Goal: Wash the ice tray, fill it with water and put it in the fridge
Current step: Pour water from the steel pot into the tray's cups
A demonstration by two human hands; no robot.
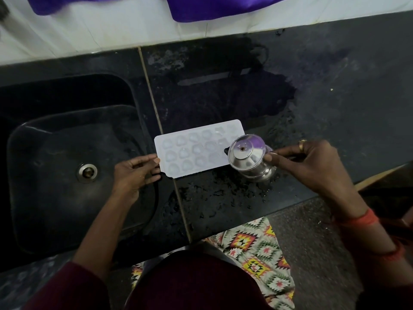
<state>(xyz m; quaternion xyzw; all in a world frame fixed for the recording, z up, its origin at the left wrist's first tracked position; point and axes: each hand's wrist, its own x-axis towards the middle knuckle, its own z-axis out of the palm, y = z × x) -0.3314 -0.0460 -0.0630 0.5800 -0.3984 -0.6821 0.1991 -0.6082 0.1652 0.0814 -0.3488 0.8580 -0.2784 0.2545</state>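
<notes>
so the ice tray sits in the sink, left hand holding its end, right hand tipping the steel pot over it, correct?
No: the head view shows the ice tray on the black counter beside the sink, not in it. The rest stands: left hand holds its end, right hand tips the steel pot over it.

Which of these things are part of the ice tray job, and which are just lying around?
Part of the job: ice tray, steel jug, left hand, right hand, sink.
Not part of it: purple cloth, patterned cloth.

White ice tray (196, 151) lies flat, cells up, on the wet black counter (312, 97).
</notes>
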